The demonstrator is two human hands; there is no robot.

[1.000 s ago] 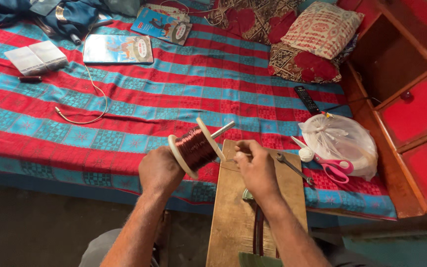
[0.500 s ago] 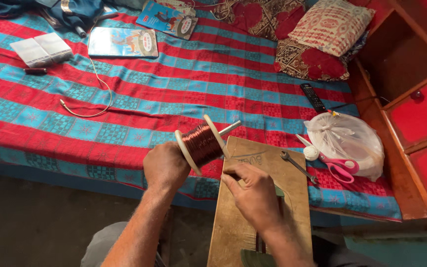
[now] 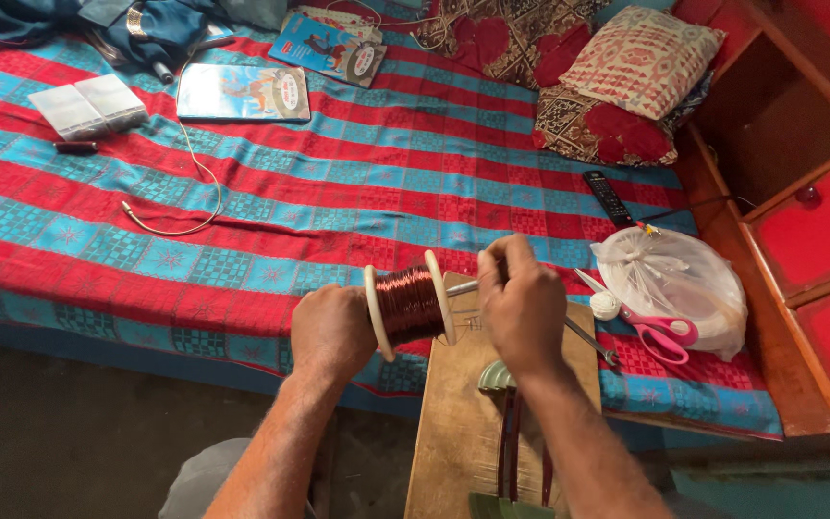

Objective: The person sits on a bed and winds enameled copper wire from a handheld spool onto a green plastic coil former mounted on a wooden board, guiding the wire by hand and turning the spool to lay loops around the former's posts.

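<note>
fingers of left hand (image 3: pixel 333 332) closed round copper wire spool (image 3: pixel 408 306), held above wooden board (image 3: pixel 463 423) at bed (image 3: pixel 242 240) edge; right hand (image 3: pixel 523 308) pinches spool's metal rod (image 3: pixel 463 286).

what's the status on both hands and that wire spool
Left hand grips copper wire spool. Right hand pinches its axle rod above wooden board. Nothing blocking.
</note>
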